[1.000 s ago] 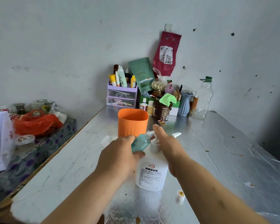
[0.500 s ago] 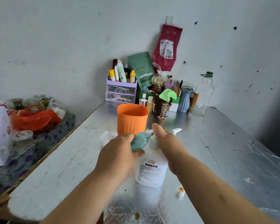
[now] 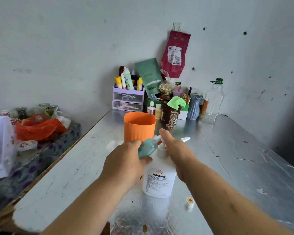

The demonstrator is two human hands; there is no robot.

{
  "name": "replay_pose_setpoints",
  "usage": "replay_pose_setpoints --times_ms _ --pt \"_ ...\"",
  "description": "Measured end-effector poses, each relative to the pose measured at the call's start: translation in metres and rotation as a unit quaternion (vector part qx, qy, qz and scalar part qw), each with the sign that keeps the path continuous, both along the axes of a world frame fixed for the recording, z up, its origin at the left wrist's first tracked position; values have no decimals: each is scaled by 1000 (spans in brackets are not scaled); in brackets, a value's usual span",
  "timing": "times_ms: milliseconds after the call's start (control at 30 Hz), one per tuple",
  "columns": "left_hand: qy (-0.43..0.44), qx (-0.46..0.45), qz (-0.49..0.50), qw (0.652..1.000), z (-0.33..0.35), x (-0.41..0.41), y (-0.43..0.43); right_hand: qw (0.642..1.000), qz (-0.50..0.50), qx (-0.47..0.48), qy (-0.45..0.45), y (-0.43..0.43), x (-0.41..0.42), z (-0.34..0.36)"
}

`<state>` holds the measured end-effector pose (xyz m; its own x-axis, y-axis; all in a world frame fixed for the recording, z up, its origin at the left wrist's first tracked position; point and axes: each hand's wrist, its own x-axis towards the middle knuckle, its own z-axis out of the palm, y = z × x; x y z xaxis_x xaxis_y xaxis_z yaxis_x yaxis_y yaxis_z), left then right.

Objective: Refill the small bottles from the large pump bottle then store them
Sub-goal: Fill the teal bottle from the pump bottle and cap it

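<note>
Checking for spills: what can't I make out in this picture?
Head view:
- Mouth of the small teal plastic bottle and spout of the large white pump bottle: hidden behind the right hand.
- Fingers of the left hand: hidden behind its own back.
- Pump bottle's label text: too small to read.

A teal bottle point(image 3: 147, 147) tilts in the left fingers point(image 3: 145, 160), its neck beside the upright white pump bottle point(image 3: 159, 180) under the right hand point(image 3: 178, 150).
</note>
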<state>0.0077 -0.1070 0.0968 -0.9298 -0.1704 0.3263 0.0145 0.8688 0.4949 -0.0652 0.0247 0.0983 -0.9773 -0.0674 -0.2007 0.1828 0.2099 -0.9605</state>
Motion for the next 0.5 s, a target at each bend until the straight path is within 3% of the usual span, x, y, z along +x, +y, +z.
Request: replay_pose_setpoints --times_ms 367,500 --pt "-8 16 0 1000 -13 -4 -2 999 16 18 45 0 -9 -11" --pt "-16 10 -1 1000 -14 -3 -1 1000 13 17 18 2 -6 -15"
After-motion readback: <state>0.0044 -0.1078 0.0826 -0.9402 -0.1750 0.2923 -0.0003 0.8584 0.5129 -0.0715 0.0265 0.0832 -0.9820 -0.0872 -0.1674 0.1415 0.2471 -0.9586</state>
